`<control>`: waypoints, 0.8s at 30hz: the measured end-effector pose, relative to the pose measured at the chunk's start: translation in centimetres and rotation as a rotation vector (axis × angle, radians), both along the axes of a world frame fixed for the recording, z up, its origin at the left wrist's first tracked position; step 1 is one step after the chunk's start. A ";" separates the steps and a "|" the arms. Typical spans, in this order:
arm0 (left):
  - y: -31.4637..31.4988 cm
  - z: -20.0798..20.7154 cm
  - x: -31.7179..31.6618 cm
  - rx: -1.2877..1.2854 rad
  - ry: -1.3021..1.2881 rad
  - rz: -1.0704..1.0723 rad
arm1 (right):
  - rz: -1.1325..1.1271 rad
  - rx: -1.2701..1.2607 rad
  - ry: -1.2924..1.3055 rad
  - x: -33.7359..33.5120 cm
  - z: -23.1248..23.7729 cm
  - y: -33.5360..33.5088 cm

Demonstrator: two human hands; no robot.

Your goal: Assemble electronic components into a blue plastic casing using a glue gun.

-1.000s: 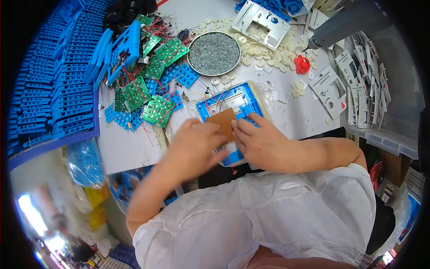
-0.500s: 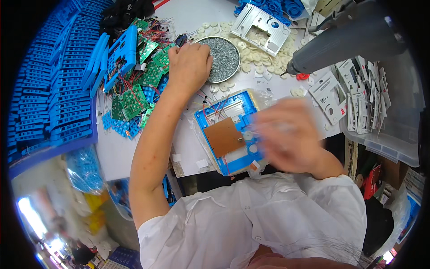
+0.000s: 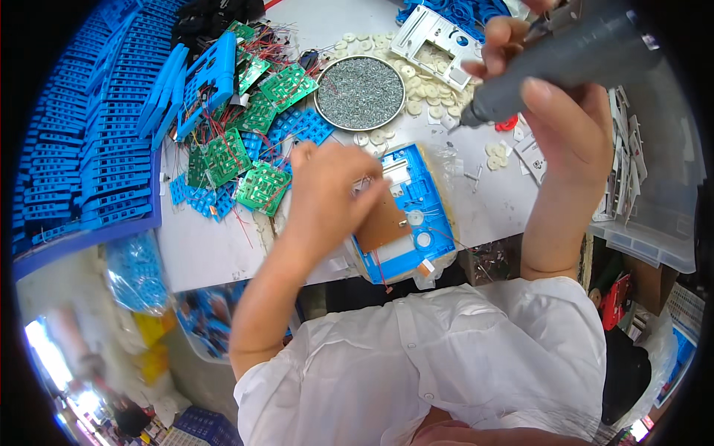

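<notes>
A blue plastic casing (image 3: 439, 215) lies on the table in front of me, with a brown circuit board (image 3: 383, 223) set in its left part. My left hand (image 3: 331, 189) hovers over that board's upper left corner, thumb and fingers drawn together; whatever they pinch is too small to make out. My right hand (image 3: 573, 123) is wrapped round a dark grey electric screwdriver (image 3: 565, 70), its tip pointing left and down, above the table. Beyond the casing stands a round dish of small screws (image 3: 360, 93). Thin wires run along the casing.
Green circuit boards (image 3: 227, 156) with red wires are heaped at left, beside stacked blue casings (image 3: 111, 141). White discs (image 3: 428, 89) lie scattered behind, under a white front panel (image 3: 435, 48). A clear plastic bin (image 3: 658, 201) with white panels stands at right.
My left hand has left the screw dish and come nearer, over the brown board. My right hand has risen from the casing to the screwdriver and taken hold of it.
</notes>
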State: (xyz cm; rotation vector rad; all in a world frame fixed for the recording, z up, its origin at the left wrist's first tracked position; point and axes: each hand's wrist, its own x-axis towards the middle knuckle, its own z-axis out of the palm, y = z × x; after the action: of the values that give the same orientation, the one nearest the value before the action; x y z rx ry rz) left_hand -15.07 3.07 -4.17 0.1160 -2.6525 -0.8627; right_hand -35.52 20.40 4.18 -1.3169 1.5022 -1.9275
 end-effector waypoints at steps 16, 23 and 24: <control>6.0 -2.6 4.7 0.027 0.222 -0.003 | 0.442 -0.075 -0.430 8.7 -3.1 1.0; 5.5 -2.3 3.6 -0.065 0.231 -0.013 | 0.484 -0.160 -0.450 8.3 -3.5 0.8; 5.2 -2.1 3.1 -0.082 0.231 -0.016 | 0.486 -0.178 -0.452 8.1 -3.5 0.7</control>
State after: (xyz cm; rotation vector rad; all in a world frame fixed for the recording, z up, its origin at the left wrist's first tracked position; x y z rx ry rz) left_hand -12.00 8.27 -6.22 -0.0248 -2.4702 -0.7238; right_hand -27.47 21.12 0.68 -1.0836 0.7303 -1.8856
